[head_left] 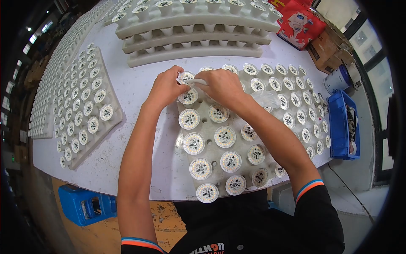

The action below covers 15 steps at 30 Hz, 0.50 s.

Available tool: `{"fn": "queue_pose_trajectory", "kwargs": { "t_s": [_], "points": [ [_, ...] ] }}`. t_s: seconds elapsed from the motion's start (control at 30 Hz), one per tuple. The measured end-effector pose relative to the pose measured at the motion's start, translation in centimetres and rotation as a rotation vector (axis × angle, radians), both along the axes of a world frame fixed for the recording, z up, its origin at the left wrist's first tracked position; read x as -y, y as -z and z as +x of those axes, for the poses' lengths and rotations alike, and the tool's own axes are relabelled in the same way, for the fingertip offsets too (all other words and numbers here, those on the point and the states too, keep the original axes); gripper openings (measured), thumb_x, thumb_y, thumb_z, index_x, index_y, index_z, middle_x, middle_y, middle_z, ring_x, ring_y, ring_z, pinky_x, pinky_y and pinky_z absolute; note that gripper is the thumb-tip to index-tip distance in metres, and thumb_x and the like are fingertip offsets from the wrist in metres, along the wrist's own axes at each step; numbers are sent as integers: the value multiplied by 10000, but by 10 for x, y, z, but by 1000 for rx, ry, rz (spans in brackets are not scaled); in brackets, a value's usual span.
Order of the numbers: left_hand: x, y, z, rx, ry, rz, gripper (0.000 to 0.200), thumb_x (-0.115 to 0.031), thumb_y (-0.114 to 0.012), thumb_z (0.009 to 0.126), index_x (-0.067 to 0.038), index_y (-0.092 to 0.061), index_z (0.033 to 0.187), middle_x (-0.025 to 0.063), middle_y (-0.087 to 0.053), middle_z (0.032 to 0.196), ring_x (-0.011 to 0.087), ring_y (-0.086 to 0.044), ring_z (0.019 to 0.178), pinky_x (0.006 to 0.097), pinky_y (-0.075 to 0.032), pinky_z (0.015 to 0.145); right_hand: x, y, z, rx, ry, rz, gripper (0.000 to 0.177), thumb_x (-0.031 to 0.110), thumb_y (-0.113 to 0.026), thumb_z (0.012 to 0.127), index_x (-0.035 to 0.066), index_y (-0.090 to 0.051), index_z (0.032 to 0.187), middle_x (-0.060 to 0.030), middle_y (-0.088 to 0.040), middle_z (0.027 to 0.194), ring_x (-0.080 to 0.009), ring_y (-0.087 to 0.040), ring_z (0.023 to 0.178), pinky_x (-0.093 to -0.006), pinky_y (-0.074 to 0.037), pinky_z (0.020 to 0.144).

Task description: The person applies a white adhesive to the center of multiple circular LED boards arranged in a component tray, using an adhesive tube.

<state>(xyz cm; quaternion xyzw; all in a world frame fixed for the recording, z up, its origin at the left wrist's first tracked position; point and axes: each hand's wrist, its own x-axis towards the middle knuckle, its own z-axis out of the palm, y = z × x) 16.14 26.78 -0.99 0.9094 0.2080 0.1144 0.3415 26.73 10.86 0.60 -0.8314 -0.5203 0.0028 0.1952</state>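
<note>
Rows of white cups topped with round LED boards (193, 143) stand in a pale foam tray (215, 165) in front of me. At the tray's far left corner, my left hand (169, 84) has its thumb and fingers around the rim of one lamp cup (186, 76). Just right of it, my right hand (222, 86) is closed on a white tool (196, 81), its tip over that cup's board. The tool's rear end is hidden in my palm. Under my right forearm lies a crumpled clear plastic bag (267, 100).
Stacked foam trays (194, 51) with cups stand at the back. Another filled tray (112, 99) is at left. At right are a blue bin (334, 127), a white bucket (337, 81), a cardboard box (327, 51) and a red bag (298, 25). A blue stool (84, 205) is below left.
</note>
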Motion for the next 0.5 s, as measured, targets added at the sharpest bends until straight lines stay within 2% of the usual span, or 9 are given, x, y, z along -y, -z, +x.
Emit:
{"fn": "queue_pose_trajectory", "kwargs": {
  "t_s": [0.5],
  "points": [
    [3, -1, 0, 0, 1, 2, 548, -138, -784, 700, 12, -596, 1192, 191, -699, 969, 304, -684, 882, 391, -522, 813, 0, -2, -2, 0, 9, -1, 251, 300, -665, 850, 145, -739, 1033, -128, -723, 850, -324, -691, 791, -439, -534, 725]
  ]
}}
